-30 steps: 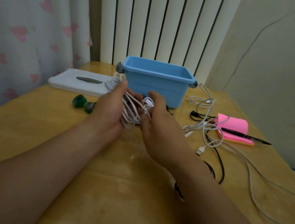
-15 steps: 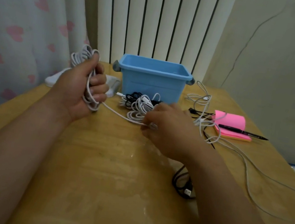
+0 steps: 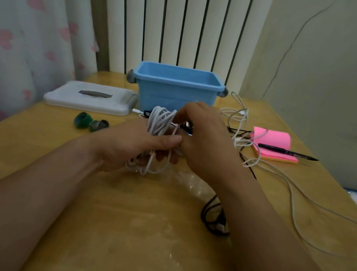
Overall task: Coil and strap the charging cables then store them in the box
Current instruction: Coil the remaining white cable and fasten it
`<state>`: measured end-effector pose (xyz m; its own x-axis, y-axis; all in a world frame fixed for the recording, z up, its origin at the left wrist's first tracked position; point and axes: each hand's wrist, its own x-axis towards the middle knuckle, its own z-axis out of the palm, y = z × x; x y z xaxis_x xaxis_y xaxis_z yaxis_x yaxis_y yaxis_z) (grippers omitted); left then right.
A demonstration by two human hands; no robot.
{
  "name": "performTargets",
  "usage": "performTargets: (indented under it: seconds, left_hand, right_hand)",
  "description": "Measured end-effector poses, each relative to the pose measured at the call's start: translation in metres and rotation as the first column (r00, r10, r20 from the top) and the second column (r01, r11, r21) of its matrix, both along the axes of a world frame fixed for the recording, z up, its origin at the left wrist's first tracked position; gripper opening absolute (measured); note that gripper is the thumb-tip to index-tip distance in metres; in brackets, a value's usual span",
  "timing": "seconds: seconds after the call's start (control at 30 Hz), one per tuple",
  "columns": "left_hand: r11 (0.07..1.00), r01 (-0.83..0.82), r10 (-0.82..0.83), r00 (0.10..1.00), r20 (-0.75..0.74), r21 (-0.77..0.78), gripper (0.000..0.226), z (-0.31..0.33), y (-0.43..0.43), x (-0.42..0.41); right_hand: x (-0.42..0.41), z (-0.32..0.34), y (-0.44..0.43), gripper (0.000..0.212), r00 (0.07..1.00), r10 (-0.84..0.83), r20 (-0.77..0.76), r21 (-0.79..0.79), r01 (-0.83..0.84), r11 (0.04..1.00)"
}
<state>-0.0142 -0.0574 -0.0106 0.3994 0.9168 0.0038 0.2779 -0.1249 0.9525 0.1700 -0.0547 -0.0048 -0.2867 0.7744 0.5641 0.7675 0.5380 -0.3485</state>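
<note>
White cable coil [image 3: 158,127]: many loose loops of thin round cord, upright over the middle of the table [image 3: 131,234]. Left hand [image 3: 133,144] grips it, thumb pressed across the loops, tails hanging below the palm. Right hand [image 3: 206,145] meets it from the right, fingers curled, pinching a strand beside a small dark bit; cannot tell what that is. Blue box [image 3: 175,94] at far edge, open, only inner walls visible, floor hidden. White lid [image 3: 88,98] lies left of it. Loose white cables [image 3: 240,120] toward right edge, black cable [image 3: 213,215] beside right forearm.
</note>
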Motion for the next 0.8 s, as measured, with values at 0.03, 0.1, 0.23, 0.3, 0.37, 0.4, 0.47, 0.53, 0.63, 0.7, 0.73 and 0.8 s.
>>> performTargets:
  seconds: [0.03,0.1,0.23,0.3,0.37,0.4,0.47,0.53,0.63,0.7,0.73,0.8]
  left_hand:
    - [1.0,0.005,-0.005,1.0,0.015,-0.007,0.03,-0.001,0.0,-0.002]
    - [1.0,-0.004,0.004,0.999,0.035,0.003,0.018,-0.003,0.003,-0.009]
    - [0.998,-0.009,0.029,0.947,0.319,-0.064,0.023,-0.005,0.011,-0.021]
    - [0.991,-0.031,0.091,0.87,0.485,-0.13,0.018,-0.004,0.013,-0.021]
    - [0.985,-0.067,0.149,0.8,0.582,-0.16,0.017,-0.004,0.014,-0.018]
    - [0.983,-0.097,0.173,0.782,0.598,-0.158,0.016,-0.006,0.016,-0.016]
    - [0.978,-0.158,0.207,0.786,0.582,-0.135,0.017,-0.009,0.016,-0.011]
    - [0.98,-0.161,0.201,0.8,0.566,-0.12,0.029,-0.012,0.012,-0.002]
    - [0.985,-0.129,0.174,0.801,0.572,-0.118,0.049,-0.015,0.006,0.01]
    - [0.979,-0.147,0.203,0.779,0.594,-0.142,0.042,-0.013,0.005,0.012]
    - [0.976,-0.148,0.217,0.759,0.614,-0.162,0.038,-0.012,0.006,0.01]
    - [0.974,-0.113,0.218,0.71,0.669,-0.197,0.033,-0.008,0.006,0.008]
  right_hand:
    - [0.0,0.0,0.0,0.021,0.999,0.034,-0.04,-0.005,-0.035,0.999]
    - [0.001,0.0,0.001,0.021,0.991,0.07,-0.114,-0.027,-0.073,0.997]
    - [0.009,-0.001,0.009,0.033,0.941,-0.008,-0.338,-0.018,0.002,1.0]
    - [0.012,-0.004,0.013,0.039,0.912,-0.09,-0.401,-0.013,0.092,0.996]
    - [0.011,-0.009,0.017,0.039,0.893,-0.168,-0.418,-0.084,0.146,0.986]
    - [0.009,-0.011,0.019,0.036,0.878,-0.186,-0.441,-0.14,0.138,0.981]
    - [0.002,-0.015,0.018,0.024,0.864,-0.164,-0.476,-0.206,0.071,0.976]
    - [-0.009,-0.018,0.009,0.022,0.888,-0.064,-0.455,-0.164,-0.013,0.986]
    - [-0.026,-0.02,-0.006,0.028,0.904,0.144,-0.402,-0.105,-0.201,0.974]
    - [-0.027,-0.021,-0.006,0.029,0.923,0.177,-0.341,-0.08,-0.216,0.973]
    - [-0.026,-0.021,-0.005,0.029,0.944,0.161,-0.286,-0.069,-0.188,0.98]
    - [-0.024,-0.022,-0.004,0.033,0.973,0.131,-0.188,-0.065,-0.146,0.987]
